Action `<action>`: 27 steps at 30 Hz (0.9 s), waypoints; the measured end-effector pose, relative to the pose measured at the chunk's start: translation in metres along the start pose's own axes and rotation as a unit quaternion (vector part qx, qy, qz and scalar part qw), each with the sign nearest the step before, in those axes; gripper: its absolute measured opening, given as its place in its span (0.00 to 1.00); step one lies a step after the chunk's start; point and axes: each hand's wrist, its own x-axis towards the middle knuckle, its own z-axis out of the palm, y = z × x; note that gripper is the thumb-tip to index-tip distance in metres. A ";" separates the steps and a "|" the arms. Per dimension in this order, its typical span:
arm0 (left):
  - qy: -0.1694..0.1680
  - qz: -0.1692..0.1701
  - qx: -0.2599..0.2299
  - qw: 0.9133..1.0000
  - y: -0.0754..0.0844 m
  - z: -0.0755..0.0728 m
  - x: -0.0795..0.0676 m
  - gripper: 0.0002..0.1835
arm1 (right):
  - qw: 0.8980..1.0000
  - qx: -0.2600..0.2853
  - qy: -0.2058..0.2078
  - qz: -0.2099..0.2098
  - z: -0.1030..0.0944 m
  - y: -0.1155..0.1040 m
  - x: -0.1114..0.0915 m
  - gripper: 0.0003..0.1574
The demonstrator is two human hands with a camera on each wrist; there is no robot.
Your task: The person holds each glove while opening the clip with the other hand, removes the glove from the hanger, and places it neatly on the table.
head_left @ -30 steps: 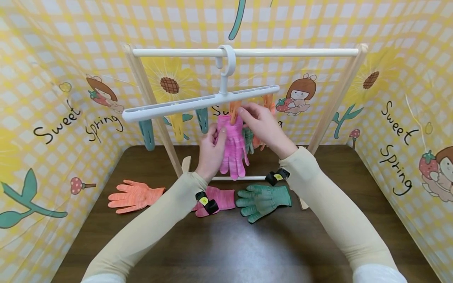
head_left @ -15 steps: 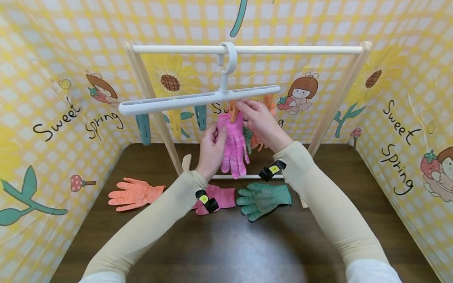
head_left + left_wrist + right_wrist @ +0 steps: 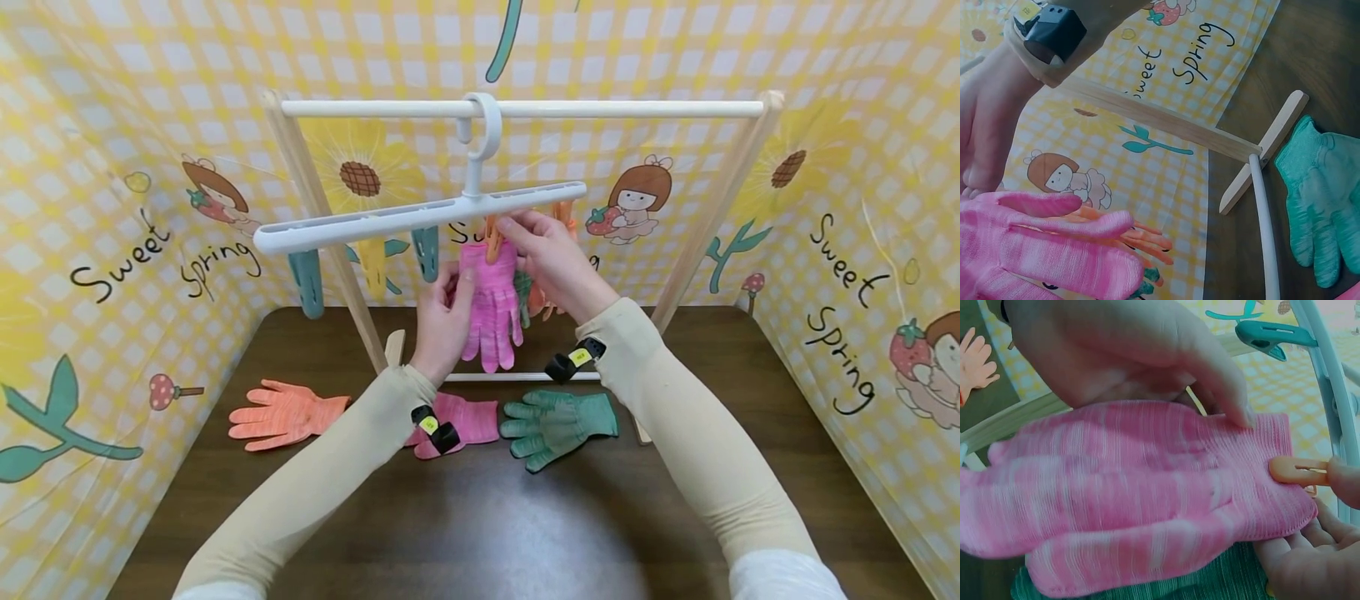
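A pink glove (image 3: 491, 312) hangs fingers down from an orange clip (image 3: 492, 240) under the white hanger (image 3: 420, 218). My left hand (image 3: 442, 321) pinches the left edge of the glove, its thumb on the front near the cuff. With the thumb on the upper end of the orange clip, my right hand (image 3: 555, 262) grips it from the right; in the right wrist view the clip's tip (image 3: 1285, 470) overlaps the cuff and other fingers (image 3: 1307, 550) lie at the cuff's lower edge. Behind, a green glove (image 3: 522, 296) and an orange glove (image 3: 542, 302) hang partly hidden.
The hanger hooks over a white bar (image 3: 637, 109) on a wooden frame (image 3: 712, 208). Teal clips (image 3: 306, 283) and a yellow clip (image 3: 371, 268) dangle on its left. On the table lie an orange glove (image 3: 288, 415), a pink glove (image 3: 468, 421) and a green glove (image 3: 558, 423).
Both hands stay at the pink glove and its orange clip. My right thumb has shifted slightly up the clip, and the glove's fingers have swung a little left and up.
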 end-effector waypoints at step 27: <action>-0.006 -0.008 -0.022 1.000 -0.006 -0.005 -0.002 0.14 | 0.998 -0.025 0.049 0.018 0.002 -0.009 -0.003 0.22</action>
